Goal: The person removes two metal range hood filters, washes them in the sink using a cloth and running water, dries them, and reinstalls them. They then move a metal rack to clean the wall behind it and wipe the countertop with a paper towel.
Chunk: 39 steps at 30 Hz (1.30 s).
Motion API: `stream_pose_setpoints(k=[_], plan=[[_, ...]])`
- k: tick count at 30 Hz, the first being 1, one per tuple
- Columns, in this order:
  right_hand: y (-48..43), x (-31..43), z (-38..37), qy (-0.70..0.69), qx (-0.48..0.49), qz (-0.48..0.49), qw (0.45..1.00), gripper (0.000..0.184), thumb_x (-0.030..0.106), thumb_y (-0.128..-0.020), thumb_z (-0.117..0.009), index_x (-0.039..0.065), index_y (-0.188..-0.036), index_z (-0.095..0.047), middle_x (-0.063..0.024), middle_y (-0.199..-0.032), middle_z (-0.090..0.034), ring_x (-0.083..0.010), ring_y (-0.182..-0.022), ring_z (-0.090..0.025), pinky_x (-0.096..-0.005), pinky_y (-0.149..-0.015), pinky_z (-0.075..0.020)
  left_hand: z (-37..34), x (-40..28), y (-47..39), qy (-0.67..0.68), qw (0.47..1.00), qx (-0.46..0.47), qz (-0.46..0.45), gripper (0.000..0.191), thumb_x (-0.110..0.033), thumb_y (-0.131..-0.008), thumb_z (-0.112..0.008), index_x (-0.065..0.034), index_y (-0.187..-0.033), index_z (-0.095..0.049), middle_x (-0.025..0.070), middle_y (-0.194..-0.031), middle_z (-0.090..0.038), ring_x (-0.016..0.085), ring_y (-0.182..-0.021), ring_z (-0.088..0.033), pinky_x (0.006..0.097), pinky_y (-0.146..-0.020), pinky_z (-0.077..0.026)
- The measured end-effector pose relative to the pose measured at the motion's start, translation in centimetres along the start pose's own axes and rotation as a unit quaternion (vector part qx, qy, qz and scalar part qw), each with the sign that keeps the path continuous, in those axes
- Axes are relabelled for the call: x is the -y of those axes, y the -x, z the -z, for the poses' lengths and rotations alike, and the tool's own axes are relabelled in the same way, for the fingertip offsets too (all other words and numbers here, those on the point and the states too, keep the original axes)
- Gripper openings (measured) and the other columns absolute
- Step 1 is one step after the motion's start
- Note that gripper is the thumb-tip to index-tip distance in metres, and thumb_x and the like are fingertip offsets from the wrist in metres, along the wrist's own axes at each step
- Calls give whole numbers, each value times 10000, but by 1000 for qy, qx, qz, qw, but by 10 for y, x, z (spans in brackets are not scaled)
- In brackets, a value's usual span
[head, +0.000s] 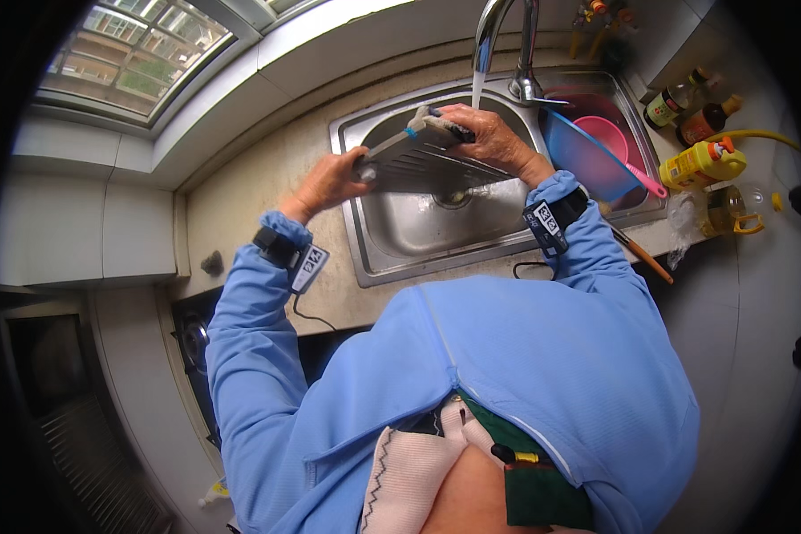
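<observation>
Over the left basin of a stainless steel sink [414, 230], my left hand [330, 180] grips the near left end of a dark, flat, ridged panel [427, 167], whose exact kind I cannot tell. My right hand [490, 137] is at the panel's upper right, closed on a dark grey cloth [459, 127] pressed against its edge. The panel is tilted, with a light grey rim and a small blue mark. Water runs from the chrome faucet [484, 57] just behind my right hand. Part of the panel's right side is hidden by that hand.
A blue translucent basin [584, 157] and a pink handled strainer or bowl [604, 137] lie in the right sink. Sauce bottles [671, 103], a yellow detergent bottle [701, 163] and an oil jug [734, 207] stand at right. A wooden-handled tool [647, 260] crosses the front edge.
</observation>
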State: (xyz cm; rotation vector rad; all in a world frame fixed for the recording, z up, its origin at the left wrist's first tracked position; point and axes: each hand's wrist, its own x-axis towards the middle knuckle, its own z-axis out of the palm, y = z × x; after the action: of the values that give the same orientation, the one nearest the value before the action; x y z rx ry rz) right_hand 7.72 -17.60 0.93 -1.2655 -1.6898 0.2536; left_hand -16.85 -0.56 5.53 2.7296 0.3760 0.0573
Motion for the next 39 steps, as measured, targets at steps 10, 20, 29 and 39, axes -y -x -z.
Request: stream_pose_setpoints(k=[10, 20, 29, 39], plan=[[27, -65, -23, 200, -313, -220, 902, 434, 226, -710, -716, -3, -1053, -579, -233, -1102, -527, -372, -1043, -508, -399, -886, -428, -18, -14, -40, 74, 984, -120, 109, 302, -164, -654, -616, 22, -879, -541, 230, -711, -599, 387, -697, -598, 408, -638, -469], [-24, 10, -63, 99, -308, -132, 937, 441, 265, -873, -495, -106, -1112, -514, -283, -1253, -382, -398, -1162, -391, -423, -996, -303, -16, -60, -79, 61, 969, -166, 172, 326, -200, -662, -621, 54, -849, -539, 211, -733, -603, 289, -664, -593, 364, -642, -474], [38, -144, -142, 184, -327, -192, 907, 224, 188, -867, -486, 9, -997, -524, -193, -1031, -425, -346, -942, -457, -408, -828, -375, -38, -49, -78, 108, 956, -226, 151, 295, -165, -652, -616, 40, -855, -553, 129, -684, -598, 178, -621, -553, 319, -620, -472], [42, -35, -113, 20, -208, -290, 934, 320, 212, -868, -490, -27, -1073, -548, -285, -1136, -476, -420, -1056, -473, -430, -900, -394, 26, -34, -75, 302, 899, -154, 278, 205, -143, -642, -617, 30, -750, -606, 40, -626, -582, 109, -549, -521, 283, -502, -428]])
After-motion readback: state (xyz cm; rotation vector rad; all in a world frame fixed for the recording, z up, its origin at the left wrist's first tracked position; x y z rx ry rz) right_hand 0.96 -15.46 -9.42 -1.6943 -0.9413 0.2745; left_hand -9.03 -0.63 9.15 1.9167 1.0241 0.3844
